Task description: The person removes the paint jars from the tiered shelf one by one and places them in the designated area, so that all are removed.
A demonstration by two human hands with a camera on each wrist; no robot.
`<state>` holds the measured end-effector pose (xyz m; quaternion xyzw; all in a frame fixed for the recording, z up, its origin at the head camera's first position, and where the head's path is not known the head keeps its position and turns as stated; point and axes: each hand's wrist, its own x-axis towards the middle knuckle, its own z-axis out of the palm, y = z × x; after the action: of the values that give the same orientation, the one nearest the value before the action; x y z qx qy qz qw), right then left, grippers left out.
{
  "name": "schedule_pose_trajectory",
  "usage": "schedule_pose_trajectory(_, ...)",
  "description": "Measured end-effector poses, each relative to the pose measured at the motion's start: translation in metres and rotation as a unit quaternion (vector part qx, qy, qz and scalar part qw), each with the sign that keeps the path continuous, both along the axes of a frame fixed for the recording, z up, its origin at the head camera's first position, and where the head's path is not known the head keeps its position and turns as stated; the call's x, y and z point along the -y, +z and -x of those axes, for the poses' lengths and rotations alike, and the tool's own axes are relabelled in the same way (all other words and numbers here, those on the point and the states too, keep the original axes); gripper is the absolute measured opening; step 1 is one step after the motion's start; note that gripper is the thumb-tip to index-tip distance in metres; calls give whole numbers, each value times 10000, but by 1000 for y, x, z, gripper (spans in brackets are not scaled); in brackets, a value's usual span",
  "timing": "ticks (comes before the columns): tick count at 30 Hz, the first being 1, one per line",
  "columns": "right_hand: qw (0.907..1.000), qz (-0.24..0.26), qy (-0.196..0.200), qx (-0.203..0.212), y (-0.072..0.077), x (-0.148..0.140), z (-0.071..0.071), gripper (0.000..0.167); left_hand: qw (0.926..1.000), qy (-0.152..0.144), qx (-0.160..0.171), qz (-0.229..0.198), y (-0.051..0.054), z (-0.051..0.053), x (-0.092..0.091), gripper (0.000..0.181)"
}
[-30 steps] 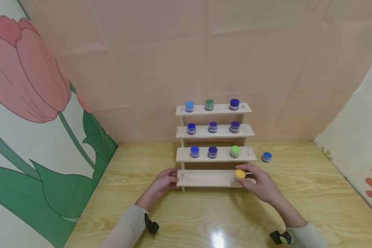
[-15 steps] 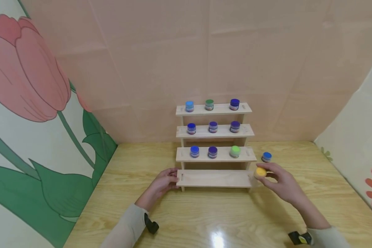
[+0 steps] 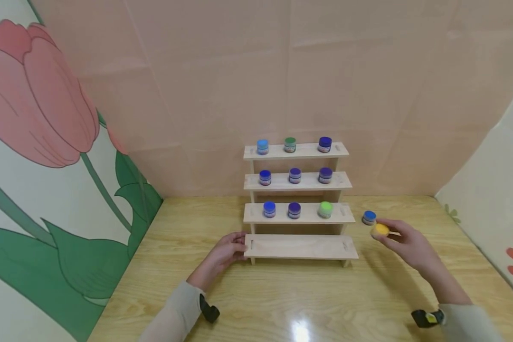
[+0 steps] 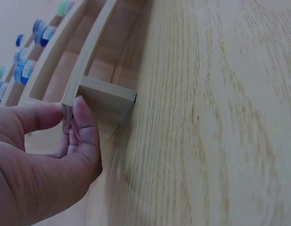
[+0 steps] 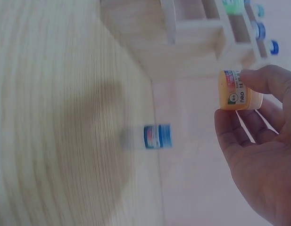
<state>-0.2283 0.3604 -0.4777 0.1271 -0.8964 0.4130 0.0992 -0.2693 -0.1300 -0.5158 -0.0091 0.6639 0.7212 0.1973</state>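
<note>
A small orange-yellow paint jar [image 3: 381,231] is pinched between the thumb and fingers of my right hand [image 3: 413,248]. In the right wrist view the paint jar [image 5: 232,94] is off the table, its label showing. Just behind it, a blue paint jar [image 3: 369,217] stands upright on the table. My left hand [image 3: 222,252] grips the left end of the lowest board of a stepped wooden display rack [image 3: 301,247]. The left wrist view has the thumb on one face of that board and fingers [image 4: 84,117] on the other.
On the rack's upper three steps stand several paint jars, such as a light green jar [image 3: 325,210], a dark green jar [image 3: 289,145] and a light blue jar [image 3: 262,147]. The wood-grain table [image 3: 196,218] meets a pinkish covering [image 3: 205,114] behind.
My right hand has carried the yellow paint jar rightward, from over the lowest step's right end to beside the rack near the blue jar. My left hand keeps its grip.
</note>
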Motion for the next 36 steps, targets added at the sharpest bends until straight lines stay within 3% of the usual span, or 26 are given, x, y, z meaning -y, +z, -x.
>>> schedule_pose_trajectory(4,9994,6,-200,274,-2,-15,5,53,10000,1,11,4,0,0,0,54)
schedule_pose_trajectory(16,9978,-201,-238,578,-9,-44,30,61,10000,23,5,-45,0,0,0,54)
schedule_pose_trajectory(36,9925,-662,-467,916,-35,-61,79,67,10000,29,33,-83,-1,1,0,55)
